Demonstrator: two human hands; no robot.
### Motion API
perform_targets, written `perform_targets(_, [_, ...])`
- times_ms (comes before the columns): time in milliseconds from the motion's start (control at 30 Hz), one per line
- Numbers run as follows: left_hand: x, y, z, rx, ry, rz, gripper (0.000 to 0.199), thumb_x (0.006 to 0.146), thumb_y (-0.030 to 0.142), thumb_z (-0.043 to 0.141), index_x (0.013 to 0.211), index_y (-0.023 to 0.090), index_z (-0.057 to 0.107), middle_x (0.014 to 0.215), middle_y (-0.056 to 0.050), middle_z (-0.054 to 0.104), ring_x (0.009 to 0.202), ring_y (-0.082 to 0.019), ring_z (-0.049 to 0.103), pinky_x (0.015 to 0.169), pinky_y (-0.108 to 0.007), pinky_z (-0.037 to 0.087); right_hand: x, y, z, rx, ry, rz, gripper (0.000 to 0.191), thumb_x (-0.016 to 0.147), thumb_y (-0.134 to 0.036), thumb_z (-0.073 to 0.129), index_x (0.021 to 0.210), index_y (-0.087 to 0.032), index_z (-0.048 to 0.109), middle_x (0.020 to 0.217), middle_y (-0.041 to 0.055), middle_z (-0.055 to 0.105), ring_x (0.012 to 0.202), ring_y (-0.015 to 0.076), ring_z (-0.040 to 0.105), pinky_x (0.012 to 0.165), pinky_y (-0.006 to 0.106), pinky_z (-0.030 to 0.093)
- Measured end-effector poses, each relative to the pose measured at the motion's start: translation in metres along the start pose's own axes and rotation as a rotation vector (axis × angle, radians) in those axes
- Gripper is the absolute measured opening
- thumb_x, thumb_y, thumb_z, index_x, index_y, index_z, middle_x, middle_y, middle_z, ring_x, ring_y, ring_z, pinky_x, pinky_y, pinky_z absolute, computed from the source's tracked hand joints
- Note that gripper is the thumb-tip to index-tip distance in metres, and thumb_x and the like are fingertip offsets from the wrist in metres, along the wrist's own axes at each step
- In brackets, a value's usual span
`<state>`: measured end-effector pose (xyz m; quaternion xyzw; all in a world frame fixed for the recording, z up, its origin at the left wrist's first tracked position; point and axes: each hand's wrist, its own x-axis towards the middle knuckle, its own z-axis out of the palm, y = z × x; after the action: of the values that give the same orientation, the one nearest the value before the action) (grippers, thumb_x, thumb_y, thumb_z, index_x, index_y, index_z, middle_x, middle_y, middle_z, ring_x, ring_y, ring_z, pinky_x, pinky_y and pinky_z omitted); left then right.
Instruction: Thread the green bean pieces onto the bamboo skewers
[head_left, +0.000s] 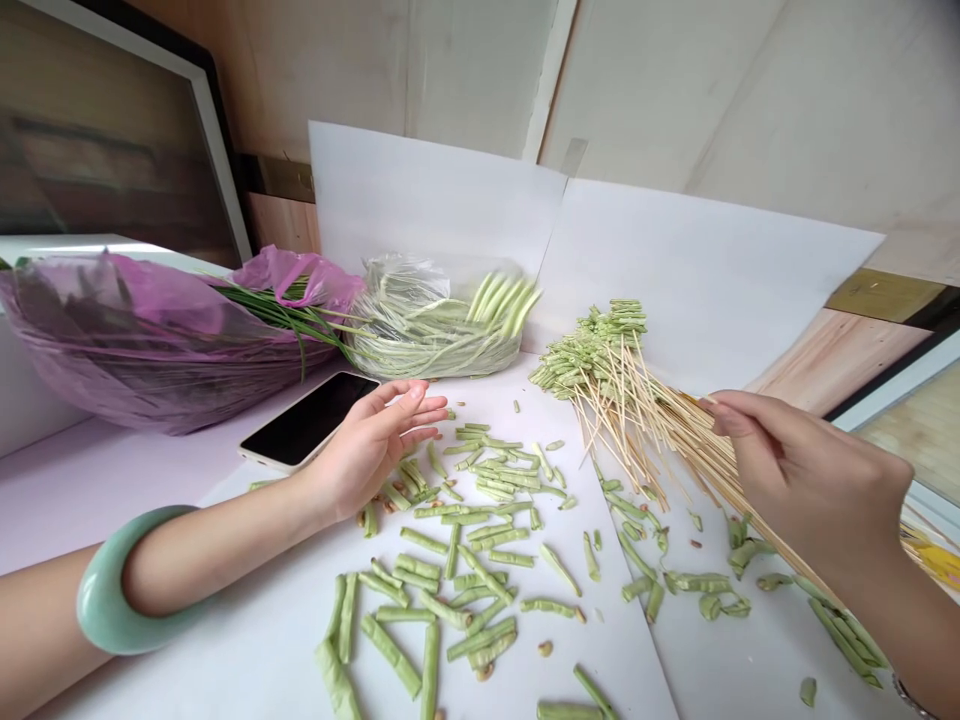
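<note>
My left hand [371, 450] hovers palm-up with its fingers apart, holding nothing, just above cut pieces of green yardlong bean [465, 560] scattered over white paper [247, 610]. A jade bangle [112, 580] circles that forearm. My right hand [806, 480] grips a thick bundle of bamboo skewers [660, 440]. The bundle's far ends carry threaded bean pieces [592, 345]. More cut pieces [697, 582] lie below the bundle.
A smartphone [307, 420] lies face-up beside my left wrist. Behind it stand a transparent plastic bag of long beans [442, 320] and a purple plastic bag [150, 340] with green stalks. White paper sheets [675, 260] line the wall behind.
</note>
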<state>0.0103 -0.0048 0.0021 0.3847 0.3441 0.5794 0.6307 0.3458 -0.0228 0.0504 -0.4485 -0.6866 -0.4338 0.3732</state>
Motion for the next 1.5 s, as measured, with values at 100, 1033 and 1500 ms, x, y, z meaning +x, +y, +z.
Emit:
perform_targets(100, [-0.001, -0.001, 0.001, 0.025, -0.010, -0.033, 0.024, 0.078, 0.033, 0.065, 0.094, 0.017, 0.057, 0.097, -0.009, 0.067, 0.095, -0.019, 0.062, 0.089, -0.035, 0.044, -0.002, 0.005, 0.007, -0.075, -0.014, 0.285, 0.030, 0.088, -0.033, 0.044, 0.086, -0.016, 0.068, 0.061, 0.0012, 0.066, 0.048, 0.0117, 0.057, 0.046, 0.021, 0.036])
perform_targets(1033, [-0.005, -0.001, 0.002, 0.071, -0.083, -0.084, 0.021, 0.075, 0.030, 0.068, 0.085, 0.017, 0.055, 0.086, -0.005, 0.065, 0.086, -0.015, 0.061, 0.079, -0.028, 0.045, -0.019, 0.029, 0.037, 0.156, -0.760, 0.579, 0.041, 0.070, -0.044, 0.042, 0.085, -0.019, 0.071, 0.063, 0.0042, 0.067, 0.062, 0.0241, 0.059, 0.059, 0.031, 0.041])
perform_targets(1500, [-0.005, -0.001, 0.003, 0.073, -0.064, -0.094, 0.024, 0.072, 0.032, 0.071, 0.083, 0.017, 0.057, 0.084, -0.005, 0.065, 0.084, -0.017, 0.062, 0.077, -0.029, 0.045, -0.024, 0.096, 0.020, 0.008, -0.773, 0.797, 0.029, 0.079, -0.039, 0.051, 0.076, -0.015, 0.067, 0.055, -0.0001, 0.059, 0.055, 0.0169, 0.056, 0.056, 0.028, 0.039])
